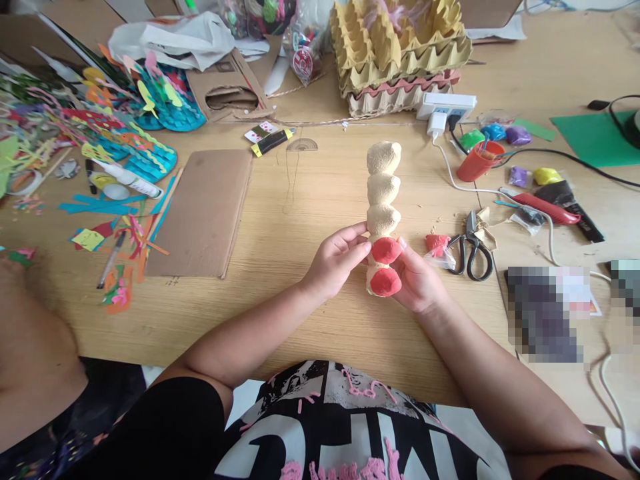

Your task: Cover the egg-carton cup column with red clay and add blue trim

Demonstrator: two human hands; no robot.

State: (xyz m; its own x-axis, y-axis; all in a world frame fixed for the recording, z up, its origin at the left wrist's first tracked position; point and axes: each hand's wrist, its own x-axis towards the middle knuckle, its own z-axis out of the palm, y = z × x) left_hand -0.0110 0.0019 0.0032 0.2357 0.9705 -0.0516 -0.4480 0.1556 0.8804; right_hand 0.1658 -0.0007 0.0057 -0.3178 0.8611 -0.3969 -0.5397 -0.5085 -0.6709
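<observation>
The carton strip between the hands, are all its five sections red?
No, the strip has three pale sections above two red ones.

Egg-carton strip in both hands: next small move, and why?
I'd probably keep the left hand on the egg-carton strip and use the right hand to pinch some red clay from beside the scissors. The two nearest bumps are red, the other three bumps look bare, and that clay lies close by.
</observation>
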